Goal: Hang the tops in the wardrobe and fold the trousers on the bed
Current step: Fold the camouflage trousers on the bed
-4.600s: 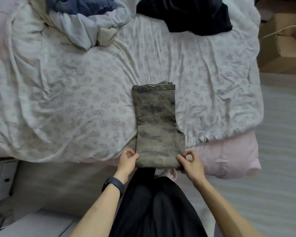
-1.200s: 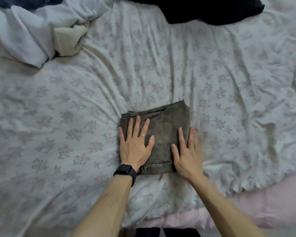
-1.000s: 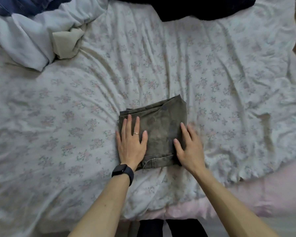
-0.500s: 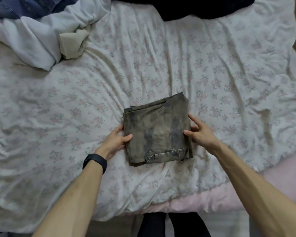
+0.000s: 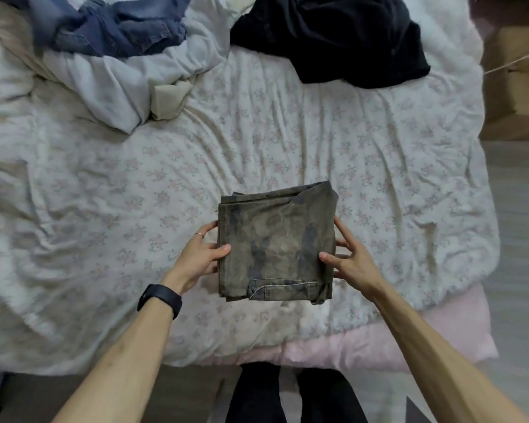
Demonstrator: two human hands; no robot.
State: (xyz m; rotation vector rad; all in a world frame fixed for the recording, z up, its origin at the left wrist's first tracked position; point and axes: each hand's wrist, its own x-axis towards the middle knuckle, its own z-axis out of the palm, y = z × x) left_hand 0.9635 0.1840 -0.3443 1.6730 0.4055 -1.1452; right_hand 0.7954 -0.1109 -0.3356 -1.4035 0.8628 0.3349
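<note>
The left grip [image 5: 199, 257] pinches the left edge of the folded camouflage trousers [image 5: 275, 245], thumb lying on the top layer and fingers tucked along the side and beneath. The right grip [image 5: 351, 261] holds the opposite edge in the same way, thumb tip on the cloth and the other fingers spread along the side. The trousers form a compact, squarish bundle with a hemmed edge showing along the near side. They sit between the two hands over the near middle of the bed [image 5: 287, 132]; whether the bundle rests on the sheet or is just lifted off it cannot be told. A thin ring [image 5: 199, 235] shows on a left finger and a black wristband [image 5: 161, 297] circles the left wrist. The floral sheet is rumpled, with pink bedding [image 5: 364, 340] showing at the near edge. At the far side lie a pale blue garment [image 5: 119, 77] with denim [image 5: 119, 32] on top, and well to their right a black garment [image 5: 333, 35]. Cardboard boxes [image 5: 519, 87] stand beside the bed on the right.
</note>
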